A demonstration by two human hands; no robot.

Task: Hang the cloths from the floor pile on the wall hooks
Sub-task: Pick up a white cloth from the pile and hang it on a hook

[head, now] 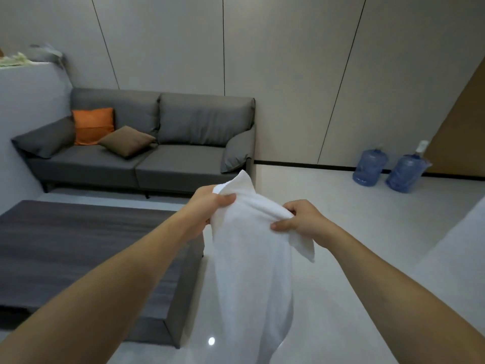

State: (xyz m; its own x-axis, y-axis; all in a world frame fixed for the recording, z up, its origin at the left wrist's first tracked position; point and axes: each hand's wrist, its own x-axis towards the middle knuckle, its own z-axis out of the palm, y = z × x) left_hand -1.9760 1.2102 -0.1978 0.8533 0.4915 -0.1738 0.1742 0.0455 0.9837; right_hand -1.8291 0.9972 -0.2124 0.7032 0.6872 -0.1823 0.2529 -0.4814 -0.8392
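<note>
The left hand [210, 206] and the right hand [299, 219] each pinch the top edge of a white towel [249, 258], which hangs down above the glossy floor [341, 232].

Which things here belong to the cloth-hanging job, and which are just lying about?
Job:
white cloth, held up
left hand, gripping its top edge
right hand, gripping its top edge
No hooks or floor pile in view.

Lying about:
sofa
orange cushion
brown cushion
two water jugs
dark table
</note>
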